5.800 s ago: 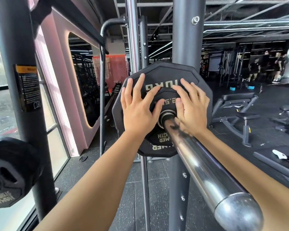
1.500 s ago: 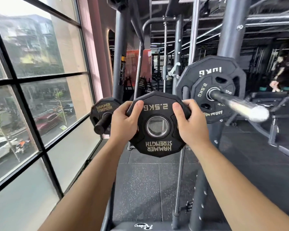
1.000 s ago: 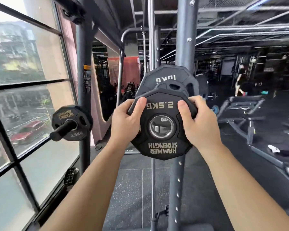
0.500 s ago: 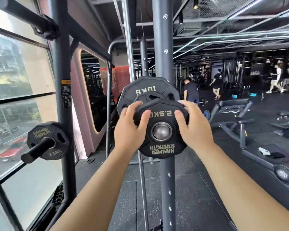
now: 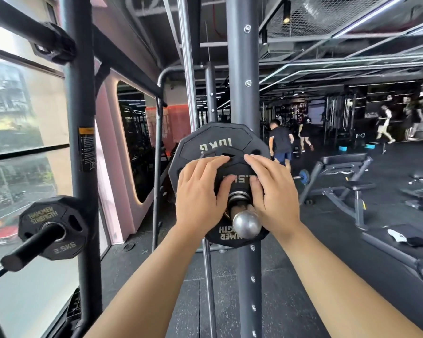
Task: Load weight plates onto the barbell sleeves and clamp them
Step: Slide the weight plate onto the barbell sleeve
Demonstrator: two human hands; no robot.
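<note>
A black 2.5 kg plate (image 5: 239, 236) sits on the chrome barbell sleeve (image 5: 246, 224), whose rounded end points at me. Behind it on the same sleeve is a black 10 kg plate (image 5: 215, 143), and the edge of another small plate shows between them. My left hand (image 5: 198, 198) lies flat on the front plate's left side with fingers straight. My right hand (image 5: 270, 196) presses flat on its right side, fingers spread beside the sleeve. My hands hide most of the plate's face.
A grey rack upright (image 5: 242, 81) stands right behind the plates. At the lower left, another 2.5 kg plate (image 5: 50, 226) hangs on a black storage peg (image 5: 29, 247) beside the window. Benches (image 5: 342, 176) stand to the right, with several people farther back.
The 2.5 kg plate I held by its edges has slid onto the sleeve. My hands have gone from gripping its rim to lying flat on its face.
</note>
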